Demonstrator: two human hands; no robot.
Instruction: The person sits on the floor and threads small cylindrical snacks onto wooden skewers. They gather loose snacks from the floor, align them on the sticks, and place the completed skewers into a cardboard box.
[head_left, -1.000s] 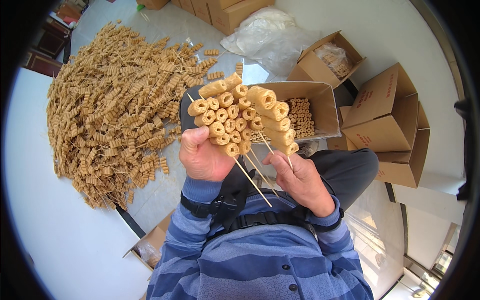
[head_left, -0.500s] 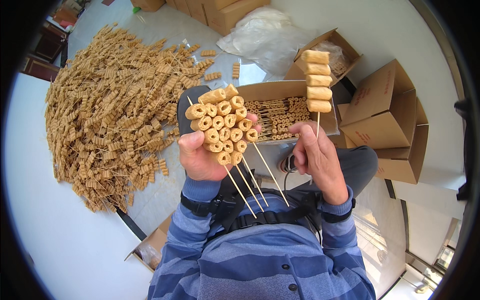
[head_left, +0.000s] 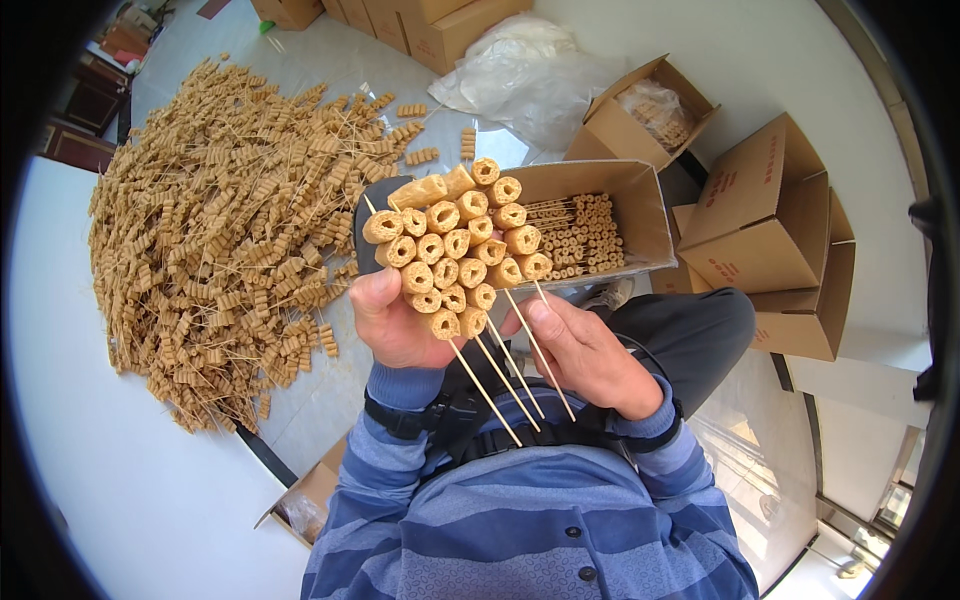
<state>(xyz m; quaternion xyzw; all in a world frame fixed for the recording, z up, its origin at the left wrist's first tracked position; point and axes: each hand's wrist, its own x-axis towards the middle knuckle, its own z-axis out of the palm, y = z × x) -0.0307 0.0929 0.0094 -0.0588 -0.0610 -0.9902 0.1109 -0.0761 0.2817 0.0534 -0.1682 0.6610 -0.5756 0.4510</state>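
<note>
My left hand [head_left: 395,325] is closed around a bundle of skewers [head_left: 456,243] threaded with golden-brown, hollow rolls that look like fried dough or tofu. Their open ends face up in packed rows, and thin sticks poke out toward my waist. At the bundle's right side, my right hand [head_left: 592,352] pinches the stick of the outermost skewer [head_left: 521,238], whose rolls lie against the others. Part of the fingertips is hidden behind the sticks. Just beyond the bundle is an open cardboard box [head_left: 655,220], holding several more skewers packed in rows.
A large heap of skewers [head_left: 220,250] covers the floor on the left. Empty-looking cartons [head_left: 765,220] stand at the right, and a smaller box [head_left: 650,110] with a plastic bag is behind. Clear plastic sheeting [head_left: 525,75] lies at the back near more cartons [head_left: 460,40].
My right hand has come left and down, bringing its upright skewer against the right side of the bundle. The bundle in my left hand now has an added row.
</note>
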